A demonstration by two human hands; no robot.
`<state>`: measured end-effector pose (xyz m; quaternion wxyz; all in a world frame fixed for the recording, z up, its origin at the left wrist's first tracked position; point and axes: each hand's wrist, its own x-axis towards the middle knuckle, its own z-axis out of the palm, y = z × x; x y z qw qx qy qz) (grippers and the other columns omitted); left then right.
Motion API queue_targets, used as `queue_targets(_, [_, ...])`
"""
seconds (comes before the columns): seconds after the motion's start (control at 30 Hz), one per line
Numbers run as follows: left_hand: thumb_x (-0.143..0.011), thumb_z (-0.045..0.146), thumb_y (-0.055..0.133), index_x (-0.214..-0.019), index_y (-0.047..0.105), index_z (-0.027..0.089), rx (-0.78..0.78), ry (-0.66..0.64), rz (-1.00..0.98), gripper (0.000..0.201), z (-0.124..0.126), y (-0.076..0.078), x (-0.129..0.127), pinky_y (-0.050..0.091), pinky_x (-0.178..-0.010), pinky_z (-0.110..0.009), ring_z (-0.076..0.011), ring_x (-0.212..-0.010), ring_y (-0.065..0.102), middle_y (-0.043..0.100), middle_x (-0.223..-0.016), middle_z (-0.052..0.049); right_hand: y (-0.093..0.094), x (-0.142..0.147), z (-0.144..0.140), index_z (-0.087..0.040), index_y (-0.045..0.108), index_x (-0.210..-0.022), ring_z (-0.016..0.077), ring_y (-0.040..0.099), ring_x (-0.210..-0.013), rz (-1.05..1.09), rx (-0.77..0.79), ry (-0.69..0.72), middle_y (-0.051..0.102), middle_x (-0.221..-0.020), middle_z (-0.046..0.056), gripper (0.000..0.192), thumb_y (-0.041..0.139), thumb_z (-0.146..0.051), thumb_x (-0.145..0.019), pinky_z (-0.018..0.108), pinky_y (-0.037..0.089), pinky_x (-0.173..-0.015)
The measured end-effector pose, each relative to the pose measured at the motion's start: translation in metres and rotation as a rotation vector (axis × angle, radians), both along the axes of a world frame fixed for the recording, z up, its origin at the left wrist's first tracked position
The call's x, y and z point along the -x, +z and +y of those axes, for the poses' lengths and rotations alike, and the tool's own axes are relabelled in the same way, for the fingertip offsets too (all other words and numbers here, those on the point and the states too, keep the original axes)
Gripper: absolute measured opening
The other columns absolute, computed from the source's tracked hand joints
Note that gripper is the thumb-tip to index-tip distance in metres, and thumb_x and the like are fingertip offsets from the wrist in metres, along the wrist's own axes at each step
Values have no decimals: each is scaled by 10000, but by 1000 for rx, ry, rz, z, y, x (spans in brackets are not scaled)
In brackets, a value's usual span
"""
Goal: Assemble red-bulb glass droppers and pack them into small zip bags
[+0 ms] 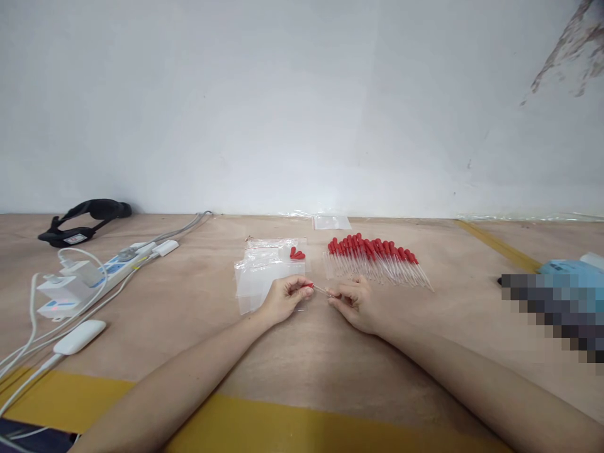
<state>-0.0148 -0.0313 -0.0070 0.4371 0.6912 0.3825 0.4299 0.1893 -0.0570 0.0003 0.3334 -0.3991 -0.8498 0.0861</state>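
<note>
A thin glass dropper with a red bulb is held level between both hands. My left hand pinches its red bulb end, and my right hand pinches its clear tip. Just behind my right hand lies a row of several red-bulbed droppers on the wooden table. Under and behind my left hand lies a pile of clear zip bags; one bag holds a few red-bulbed droppers.
A white power strip with chargers and cables lies at the left, with a white power bank nearer. A black strap sits far left by the wall. Another clear bag lies at the back. A blue object is at the right.
</note>
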Motion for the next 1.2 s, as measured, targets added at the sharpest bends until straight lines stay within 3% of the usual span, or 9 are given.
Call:
queue_targets(0.2, [-736, 327, 591, -816, 618, 140, -44, -18, 54, 205, -2, -1, 1, 453, -598, -230, -110, -594, 554, 606, -662, -15, 5, -4, 3, -212, 636, -865, 96, 487, -566, -35, 26, 47, 622, -659, -15, 170, 482, -276, -832, 299, 279, -730])
queue_targets(0.53, [-757, 300, 562, -802, 632, 126, -96, -44, 185, 193, -9, 7, 0, 463, -578, -219, -104, -580, 554, 614, -666, -19, 10, -19, 18, -224, 648, -883, 100, 504, -606, -155, -62, 169, 644, -702, -6, 205, 446, -248, -856, 310, 223, -723])
queue_targets(0.8, [-788, 300, 546, -838, 646, 159, -364, 78, 408, 180, -12, 12, -1, 426, -573, -207, -103, -596, 534, 648, -723, -17, 12, -15, 13, -217, 639, -912, 116, 499, -661, -211, -220, 43, 654, -820, 30, 266, 378, -255, -877, 313, 200, -700])
queue_targets(0.97, [-809, 292, 522, -833, 633, 155, -458, 9, 460, 179, -15, 13, -1, 413, -587, -215, -101, -603, 509, 627, -731, -23, 12, -12, 9, -199, 629, -832, 122, 483, -643, -265, -163, 58, 641, -737, 28, 312, 330, -264, -892, 309, 198, -681])
queue_targets(1.2, [-808, 266, 517, -830, 609, 149, -490, -16, 440, 150, -16, 15, -4, 428, -622, -229, -119, -670, 543, 620, -757, -33, 15, -4, 7, -179, 582, -729, 106, 466, -590, -242, 29, 68, 631, -683, 2, 305, 332, -252, -888, 302, 218, -714])
